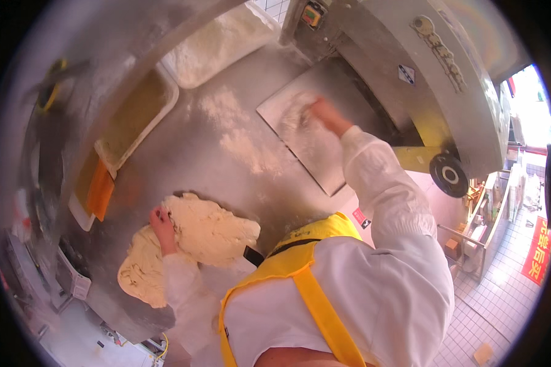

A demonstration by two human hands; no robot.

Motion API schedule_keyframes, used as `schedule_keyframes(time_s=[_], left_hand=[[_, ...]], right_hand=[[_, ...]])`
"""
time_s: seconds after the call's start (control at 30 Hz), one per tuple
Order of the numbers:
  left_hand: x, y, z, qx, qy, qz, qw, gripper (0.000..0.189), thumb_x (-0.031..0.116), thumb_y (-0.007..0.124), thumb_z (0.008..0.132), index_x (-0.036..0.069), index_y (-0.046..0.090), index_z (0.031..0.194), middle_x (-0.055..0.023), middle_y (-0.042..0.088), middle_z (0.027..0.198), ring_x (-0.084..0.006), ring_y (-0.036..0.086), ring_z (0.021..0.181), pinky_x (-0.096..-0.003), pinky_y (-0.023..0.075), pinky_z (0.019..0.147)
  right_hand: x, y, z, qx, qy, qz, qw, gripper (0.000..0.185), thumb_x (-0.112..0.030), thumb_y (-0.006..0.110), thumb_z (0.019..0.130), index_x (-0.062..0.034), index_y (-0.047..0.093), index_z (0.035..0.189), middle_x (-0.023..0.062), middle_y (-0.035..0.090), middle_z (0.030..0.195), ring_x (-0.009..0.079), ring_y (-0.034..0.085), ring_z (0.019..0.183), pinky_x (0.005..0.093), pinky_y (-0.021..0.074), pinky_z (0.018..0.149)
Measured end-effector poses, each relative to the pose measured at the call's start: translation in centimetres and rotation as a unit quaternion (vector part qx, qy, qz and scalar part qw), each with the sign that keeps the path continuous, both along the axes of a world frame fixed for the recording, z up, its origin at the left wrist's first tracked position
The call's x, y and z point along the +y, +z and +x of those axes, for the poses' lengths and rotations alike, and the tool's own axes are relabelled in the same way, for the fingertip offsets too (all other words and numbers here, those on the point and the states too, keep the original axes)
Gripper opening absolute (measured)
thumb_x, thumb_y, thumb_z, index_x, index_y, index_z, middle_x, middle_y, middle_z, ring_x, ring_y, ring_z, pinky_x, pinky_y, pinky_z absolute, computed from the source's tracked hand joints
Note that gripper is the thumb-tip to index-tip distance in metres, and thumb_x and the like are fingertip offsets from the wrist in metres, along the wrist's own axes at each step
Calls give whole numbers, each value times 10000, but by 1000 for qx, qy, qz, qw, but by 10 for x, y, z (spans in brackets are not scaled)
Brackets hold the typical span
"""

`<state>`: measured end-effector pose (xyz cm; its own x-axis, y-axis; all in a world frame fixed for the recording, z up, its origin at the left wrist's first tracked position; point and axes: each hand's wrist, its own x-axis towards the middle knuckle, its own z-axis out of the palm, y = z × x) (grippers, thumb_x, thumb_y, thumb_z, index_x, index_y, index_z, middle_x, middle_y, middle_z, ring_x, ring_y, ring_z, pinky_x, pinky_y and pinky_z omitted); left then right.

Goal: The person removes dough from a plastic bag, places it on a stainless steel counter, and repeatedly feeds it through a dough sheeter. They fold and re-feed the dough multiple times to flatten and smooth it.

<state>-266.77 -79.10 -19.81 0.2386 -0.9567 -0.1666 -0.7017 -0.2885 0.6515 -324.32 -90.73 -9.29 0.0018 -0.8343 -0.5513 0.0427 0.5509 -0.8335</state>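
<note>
Two large masses of pale dough lie on the metal worktop, one nearer the middle (213, 227) and one to its left (143, 266). My left hand (163, 222) rests between them, its fingers bent at the edge of the dough; a grip on it cannot be made out. My right hand (319, 112), blurred, is over the flat metal plate (321, 160) at the opening of a large machine. White flour is under and beside that hand, and whether it holds anything is unclear. More flour (238, 133) is scattered over the worktop between the plate and the dough.
The large metal machine (395, 55) with a black handwheel (448, 175) stands at the right. A white tub of flour (193, 82) is at the back. Left of it are another white-rimmed tub (170, 91) and an orange scraper-like piece (100, 190). A wire rack stands beyond the machine.
</note>
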Motion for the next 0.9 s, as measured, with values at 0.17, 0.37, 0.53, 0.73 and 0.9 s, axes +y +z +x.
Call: schedule_keyframes(time_s=[0.17, 0.37, 0.53, 0.73, 0.9], left_hand=[[-23, 32, -40, -94, -42, -39, 994, 349, 192, 569, 868, 19, 536, 1169, -201, 501, 1237, -352, 470, 1146, -381, 376, 978], [-46, 87, -194, 6, -301, -119, 946, 295, 190, 607, 830, 62, 594, 1096, -175, 568, 1150, -339, 500, 1109, -392, 403, 941], [-14, 96, -167, 6, -145, -175, 974, 312, 193, 624, 819, 51, 598, 1096, -176, 592, 1107, -341, 538, 1055, -391, 423, 915], [108, 80, -67, -9, 121, -110, 986, 400, 209, 630, 832, 29, 536, 1177, -198, 546, 1179, -313, 543, 1062, -376, 421, 923], [193, 71, -124, 156, 279, -95, 943, 443, 240, 617, 860, 9, 501, 1219, -133, 538, 1200, -228, 552, 1023, -360, 433, 899]], right_hand=[[42, -3, -56, 304, 69, -84, 946, 260, -65, 579, 786, -26, 619, 1041, 104, 646, 962, 193, 592, 914, 297, 456, 793], [75, 10, -69, 254, -42, -224, 940, 249, -56, 577, 782, -21, 627, 1023, 86, 641, 972, 205, 588, 910, 309, 451, 815], [72, -2, -84, 221, 17, -157, 962, 329, -62, 529, 835, -13, 536, 1160, 89, 611, 1053, 205, 570, 949, 314, 445, 838], [71, -56, -9, 142, 84, -201, 966, 358, -61, 500, 861, -18, 513, 1216, 105, 599, 1096, 180, 562, 986, 291, 443, 863], [77, -68, 94, 36, 195, -104, 975, 425, -136, 575, 861, -19, 477, 1258, 92, 544, 1211, 176, 516, 1077, 296, 420, 907]])
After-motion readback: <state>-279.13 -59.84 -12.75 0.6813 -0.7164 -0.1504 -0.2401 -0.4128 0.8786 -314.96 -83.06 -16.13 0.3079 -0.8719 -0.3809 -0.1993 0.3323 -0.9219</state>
